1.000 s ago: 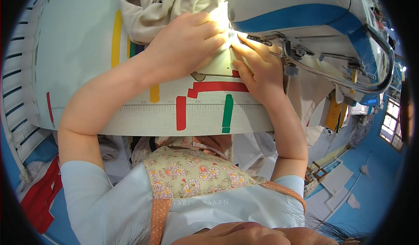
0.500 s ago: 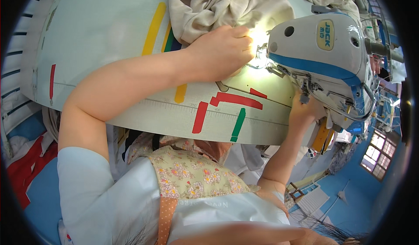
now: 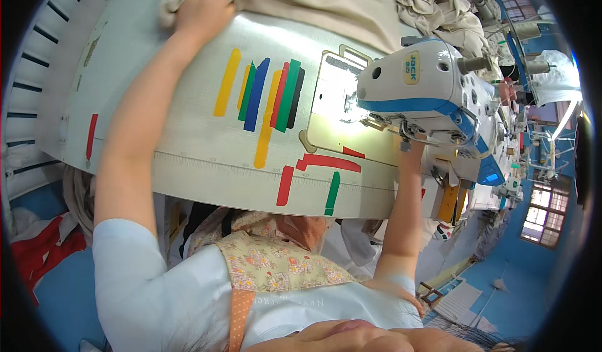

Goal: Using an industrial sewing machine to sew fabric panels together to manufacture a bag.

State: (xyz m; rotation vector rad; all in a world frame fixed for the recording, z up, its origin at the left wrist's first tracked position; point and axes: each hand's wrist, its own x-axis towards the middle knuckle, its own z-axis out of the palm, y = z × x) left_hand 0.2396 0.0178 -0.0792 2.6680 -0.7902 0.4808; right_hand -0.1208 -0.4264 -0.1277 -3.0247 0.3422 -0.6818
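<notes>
My left hand (image 3: 205,10) is at the far left of the table with its fingers closed on a bunched beige cloth (image 3: 295,1). The cloth stretches along the far side of the table toward the sewing machine (image 3: 414,76). Under the lit needle area, the metal needle plate (image 3: 326,120) lies bare. My right arm reaches in beneath the machine head, and my right hand (image 3: 411,148) is mostly hidden behind it; its fingers do not show.
Coloured tape strips (image 3: 254,98) are stuck on the pale table (image 3: 188,170), with a printed ruler along its near edge. More beige cloth (image 3: 439,13) is heaped behind the machine. A floral apron (image 3: 269,267) covers my front. A window (image 3: 545,214) is at the far right.
My left hand has moved from beside the needle to the far left, taking the beige cloth off the needle plate. My right hand stays under the machine head. The view has shifted somewhat.
</notes>
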